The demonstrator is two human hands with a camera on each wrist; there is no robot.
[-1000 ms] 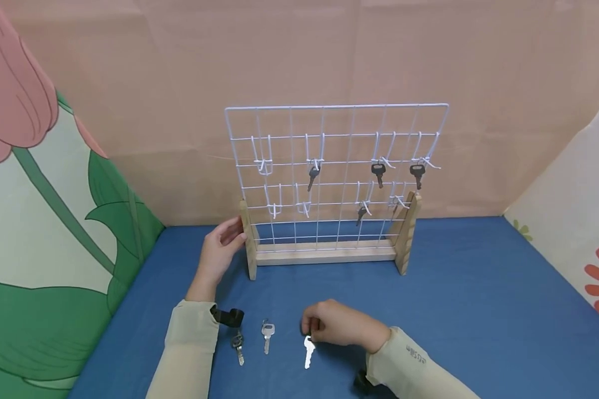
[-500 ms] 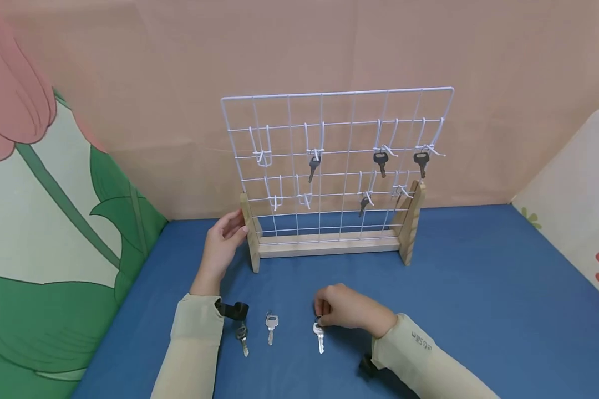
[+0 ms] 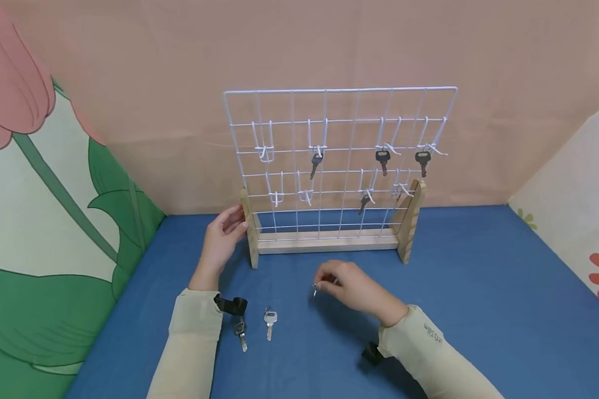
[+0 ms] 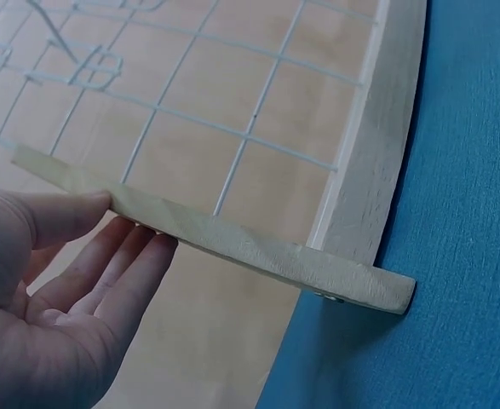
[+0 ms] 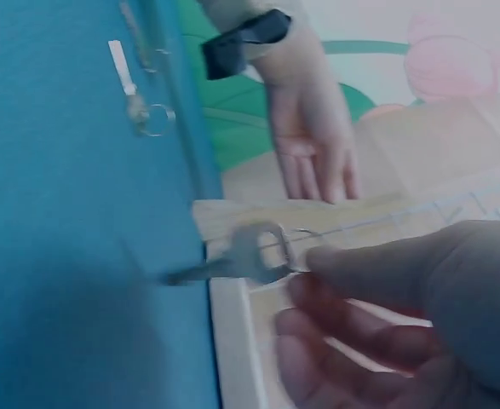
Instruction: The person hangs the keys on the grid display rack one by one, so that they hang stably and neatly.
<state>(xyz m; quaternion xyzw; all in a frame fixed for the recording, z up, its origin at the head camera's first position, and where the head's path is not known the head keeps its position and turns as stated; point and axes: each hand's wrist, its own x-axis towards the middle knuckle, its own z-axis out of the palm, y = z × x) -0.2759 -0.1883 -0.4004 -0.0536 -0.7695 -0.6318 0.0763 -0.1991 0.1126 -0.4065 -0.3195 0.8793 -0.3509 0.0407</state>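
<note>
My right hand (image 3: 349, 285) pinches a key's split ring between thumb and forefinger. In the right wrist view that silver key (image 5: 248, 253) hangs blurred from the fingertips, above the blue cloth in front of the rack. A white wire grid rack (image 3: 340, 88) stands upright in a wooden base. My left hand (image 3: 219, 238) grips its left wooden upright (image 4: 232, 243), thumb on one side and fingertips on the other. Two more keys lie on the cloth: a silver key (image 3: 270, 317) and a darker-headed key (image 3: 240, 328) beside the left wrist strap.
Black-headed keys hang from several rack hooks, among them an upper key (image 3: 382, 157) and a lower key (image 3: 364, 200). Bare hooks (image 3: 276, 198) stick forward at the left. The blue cloth (image 3: 479, 277) covers the table up to the backdrop.
My right hand has lifted the key off the cloth and moved it towards the rack. The left hand keeps its hold on the upright.
</note>
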